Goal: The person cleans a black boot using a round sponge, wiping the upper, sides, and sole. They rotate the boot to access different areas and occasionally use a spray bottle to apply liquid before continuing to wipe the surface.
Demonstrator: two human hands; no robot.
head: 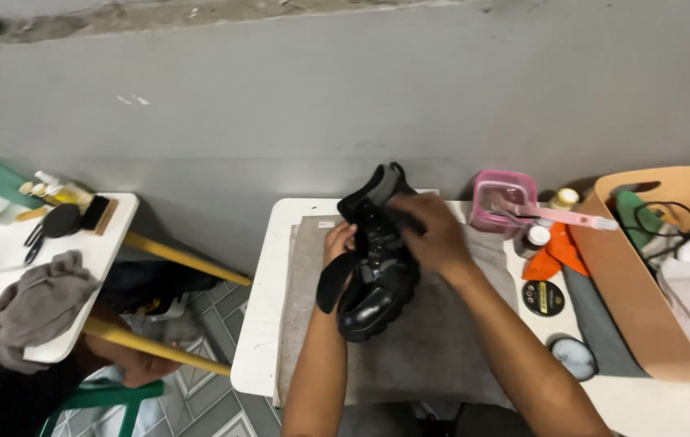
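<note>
Right now, a chunky black leather boot with a thick ridged sole (373, 275) is held up over the middle of a grey cloth mat (434, 348). The mat is spread over a small white table (258, 324), and it reaches from the back edge to the front edge. The boot is tipped, with its toe pointing to the front edge and its open top pointing to the back edge. The left hand (338, 240) is pressed against the boot's left side, with the fingers curled on it. The right hand (430, 231) is laid over the top of the boot and is closed around it. So both hands are clamped on the boot, one on each side.

Near the back edge, to the right of the boot, a pink see-through plastic tub (504, 198) is set. A pale pink brush handle (563, 217) is laid across it. Just beside the tub, a small jar with a white lid (533, 239) and an orange cloth (559, 251) are seen. A round black tin lid (543, 297) is placed closer to the front. At the right edge, a big tan basket (628, 299) is filled with cords and white bags.

Off to the left, well apart, another white table (106, 243) is seen with a grey rag (38, 303) and brushes on it.
</note>
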